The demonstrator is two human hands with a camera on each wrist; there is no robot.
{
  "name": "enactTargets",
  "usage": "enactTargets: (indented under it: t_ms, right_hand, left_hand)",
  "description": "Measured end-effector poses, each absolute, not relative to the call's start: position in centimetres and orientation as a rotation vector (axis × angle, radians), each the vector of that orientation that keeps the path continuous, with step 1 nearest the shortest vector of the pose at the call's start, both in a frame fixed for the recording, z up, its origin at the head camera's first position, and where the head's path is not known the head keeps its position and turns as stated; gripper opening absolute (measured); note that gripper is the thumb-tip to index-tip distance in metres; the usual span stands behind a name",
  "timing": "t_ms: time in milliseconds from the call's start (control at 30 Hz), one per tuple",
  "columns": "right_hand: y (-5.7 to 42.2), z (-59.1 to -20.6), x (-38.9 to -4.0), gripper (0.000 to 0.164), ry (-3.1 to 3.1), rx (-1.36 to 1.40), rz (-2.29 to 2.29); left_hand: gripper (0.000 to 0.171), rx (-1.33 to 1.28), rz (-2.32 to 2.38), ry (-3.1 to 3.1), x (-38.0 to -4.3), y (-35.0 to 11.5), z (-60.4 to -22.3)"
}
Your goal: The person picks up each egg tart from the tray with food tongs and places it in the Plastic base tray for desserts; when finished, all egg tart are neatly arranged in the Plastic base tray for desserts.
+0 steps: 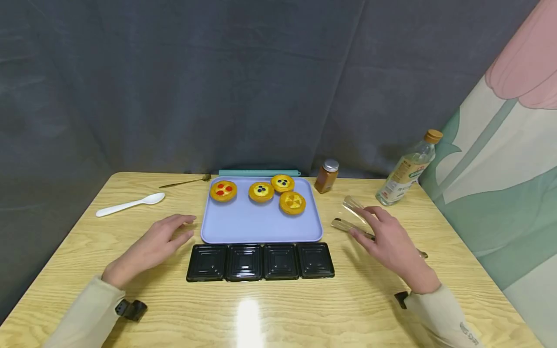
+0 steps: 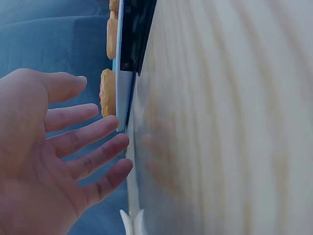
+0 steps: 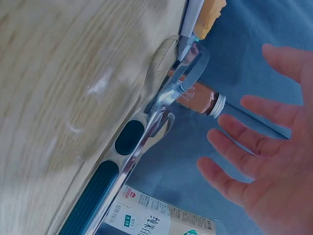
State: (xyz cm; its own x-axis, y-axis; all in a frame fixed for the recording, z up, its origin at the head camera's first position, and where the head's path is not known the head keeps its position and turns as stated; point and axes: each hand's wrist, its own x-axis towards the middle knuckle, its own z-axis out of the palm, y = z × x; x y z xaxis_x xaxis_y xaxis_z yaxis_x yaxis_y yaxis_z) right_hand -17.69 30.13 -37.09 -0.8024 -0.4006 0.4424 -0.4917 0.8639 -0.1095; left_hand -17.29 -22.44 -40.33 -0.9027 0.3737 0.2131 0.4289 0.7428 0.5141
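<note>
Fingers spread, my right hand (image 1: 389,237) hovers over a pair of metal tongs (image 1: 342,224) on the table. The right wrist view shows the tongs' dark grip insert (image 3: 95,196) and a gap between them and my fingers. My left hand (image 1: 150,246) is held over the table left of a lilac tray (image 1: 243,227), its fingers loosely extended and nothing in them. On the tray sit a tart with red pieces (image 1: 224,191), two tarts with dark blue berries, one front (image 1: 261,192) and one behind (image 1: 282,183), and a tart with yellow wedges (image 1: 292,203).
A row of black square trays (image 1: 244,262) lies before the lilac tray. At left are a white spoon (image 1: 130,204) and a thin dark-tipped utensil (image 1: 184,183). A teal rod (image 1: 259,172) lies behind the tray. Rightward stand a spice jar (image 1: 326,177) and a tilted-looking bottle (image 1: 404,174).
</note>
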Motion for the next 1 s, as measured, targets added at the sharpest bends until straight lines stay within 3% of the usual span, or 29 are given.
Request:
enactTargets:
  t_ms: [500, 1000]
  right_hand:
    - [31.2, -36.8, -15.6, 0.054, -2.553, 0.613, 0.437]
    - [35.0, -38.3, -13.8, 0.058, -2.599, 0.484, 0.545]
  left_hand:
    - [0.046, -0.501, -1.264, -2.739, -18.5, -21.9, -42.8]
    - [0.042, -0.430, -1.237, -2.679, -19.3, -20.8, -44.0]
